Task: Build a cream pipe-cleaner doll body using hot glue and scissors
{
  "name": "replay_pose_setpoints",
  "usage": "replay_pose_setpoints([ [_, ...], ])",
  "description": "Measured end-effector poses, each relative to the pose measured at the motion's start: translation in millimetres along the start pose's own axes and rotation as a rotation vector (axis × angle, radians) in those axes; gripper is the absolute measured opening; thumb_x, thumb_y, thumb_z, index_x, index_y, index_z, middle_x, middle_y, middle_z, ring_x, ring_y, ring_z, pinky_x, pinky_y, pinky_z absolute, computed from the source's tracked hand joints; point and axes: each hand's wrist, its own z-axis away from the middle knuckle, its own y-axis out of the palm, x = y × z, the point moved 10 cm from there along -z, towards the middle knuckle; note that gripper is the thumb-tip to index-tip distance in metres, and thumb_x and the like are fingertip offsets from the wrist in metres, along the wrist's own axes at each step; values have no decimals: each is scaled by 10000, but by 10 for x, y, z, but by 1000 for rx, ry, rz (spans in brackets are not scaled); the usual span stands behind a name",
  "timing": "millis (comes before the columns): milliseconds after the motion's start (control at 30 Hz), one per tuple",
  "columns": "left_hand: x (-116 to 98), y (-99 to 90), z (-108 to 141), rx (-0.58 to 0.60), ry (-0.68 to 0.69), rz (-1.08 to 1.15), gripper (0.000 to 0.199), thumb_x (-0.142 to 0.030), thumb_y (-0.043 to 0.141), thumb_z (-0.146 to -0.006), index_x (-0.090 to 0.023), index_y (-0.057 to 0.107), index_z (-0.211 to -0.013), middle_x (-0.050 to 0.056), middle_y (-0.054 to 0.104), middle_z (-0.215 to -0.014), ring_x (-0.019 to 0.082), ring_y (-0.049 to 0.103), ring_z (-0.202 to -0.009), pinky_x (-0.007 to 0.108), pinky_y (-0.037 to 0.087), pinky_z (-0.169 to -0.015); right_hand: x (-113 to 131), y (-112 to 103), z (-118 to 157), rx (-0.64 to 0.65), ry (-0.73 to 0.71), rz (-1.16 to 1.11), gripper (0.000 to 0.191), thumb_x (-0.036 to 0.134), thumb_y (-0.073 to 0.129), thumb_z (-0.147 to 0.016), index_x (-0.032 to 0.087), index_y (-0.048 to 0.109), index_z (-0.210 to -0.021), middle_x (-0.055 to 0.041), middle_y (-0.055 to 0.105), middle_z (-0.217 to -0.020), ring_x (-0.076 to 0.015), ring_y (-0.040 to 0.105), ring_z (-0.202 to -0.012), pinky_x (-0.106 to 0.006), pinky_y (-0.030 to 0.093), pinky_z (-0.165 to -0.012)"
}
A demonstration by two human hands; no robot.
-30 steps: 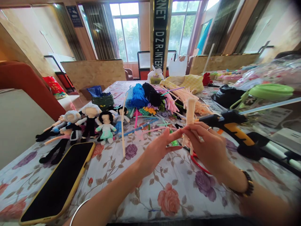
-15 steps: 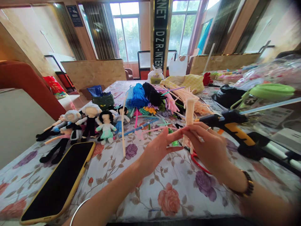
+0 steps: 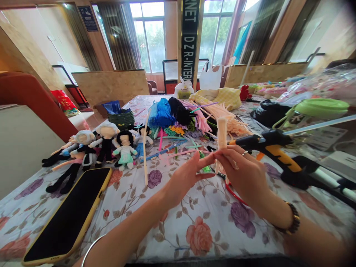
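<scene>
My right hand is closed, pinching a folded bundle of fuzzy cream pipe cleaners that stands upright above the fingers, its lower ends showing beneath. My left hand reaches in from the left with fingers stretched and apart. Its index fingertip meets the bundle beside the right fingertips; its thumb stays clear. Below and behind the right hand, partly covered, lie red-handled scissors. A loose cream pipe cleaner lies to the left of the hands.
Several pipe-cleaner dolls and a yellow-cased phone lie at left. Bundled coloured pipe cleaners are piled behind the hands. A glue gun rests at right, near a green-lidded container. A floral cloth covers the table.
The cream bundle has shifted slightly left and turned a little in my right fingers. My left hand has barely moved.
</scene>
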Motion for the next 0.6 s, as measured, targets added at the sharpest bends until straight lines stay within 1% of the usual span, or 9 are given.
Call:
replay_pose_setpoints([
  [200,13,-27,-17,-6,9,29,570,-577,362,-854,-161,645,-1122,114,450,-1393,311,300,-1334,474,321,-1019,-32,-8,-13,-2,40,15,51,211,544,-857,234,587,-841,-9,670,-829,-153,653,-748,-262,500,-656],
  [367,16,-106,-24,-59,2,89,553,-569,409,-837,-146,662,-1087,134,480,-1364,336,324,-1314,491,332,-1007,-15,-46,-35,-27,53,3,56,209,548,-851,226,579,-807,-5,670,-794,-142,647,-711,-252,489,-630],
  [500,7,-165,-26,-114,-3,160,510,-506,393,-871,-117,673,-1044,152,523,-1318,323,384,-1281,485,348,-1007,-43,-44,-52,-11,79,19,95,241,521,-866,218,579,-794,-14,673,-793,-149,646,-718,-258,480,-627],
  [600,-15,-248,-29,-174,18,216,426,-402,397,-900,-101,675,-1018,152,579,-1255,299,440,-1248,463,368,-1007,-79,-13,-62,23,99,36,129,279,513,-872,211,580,-787,-17,673,-769,-148,635,-670,-256,457,-583],
])
